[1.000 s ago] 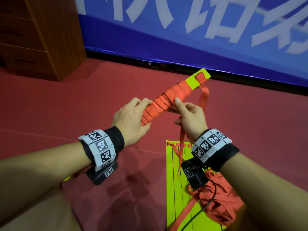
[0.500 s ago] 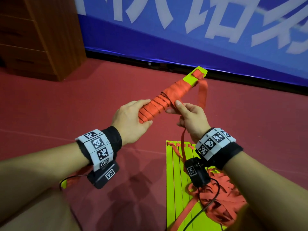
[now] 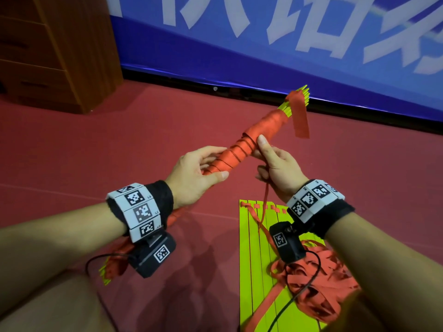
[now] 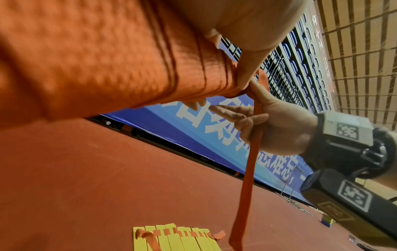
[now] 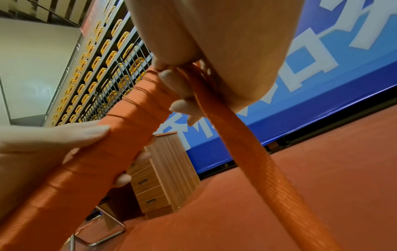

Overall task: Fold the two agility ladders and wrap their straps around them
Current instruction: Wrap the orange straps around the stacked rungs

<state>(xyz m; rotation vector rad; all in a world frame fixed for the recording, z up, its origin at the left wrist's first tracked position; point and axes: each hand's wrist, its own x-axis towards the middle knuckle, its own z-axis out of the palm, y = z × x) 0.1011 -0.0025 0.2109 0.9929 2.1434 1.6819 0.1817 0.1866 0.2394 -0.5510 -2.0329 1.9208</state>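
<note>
Red floor (image 3: 72, 152) ran back to a blue banner (image 3: 239, 56) with white characters; a wooden drawer cabinet (image 3: 55, 51) stood at far left against it. Left hand (image 3: 191, 178) had its grip wrapped round the lower part of the first folded ladder (image 3: 239, 152), thumb on top, fingers curled beneath. This bundle, bound in turns of orange strap, was held in the air, tilted up and to the right; yellow rung ends (image 3: 297, 97) fanned out at its far tip, where a loose strap tail (image 3: 299, 116) hung down. Right hand (image 3: 278, 168) pressed its thumb on the wrapped middle, its grip closed on the free strap (image 3: 265, 202), which dropped towards the floor. Below it, the second ladder (image 3: 254, 259) lay flat, yellow rungs stacked side by side, its orange straps (image 3: 318, 283) heaped loose at right. Open floor lay between the bundle and the banner edge.
</note>
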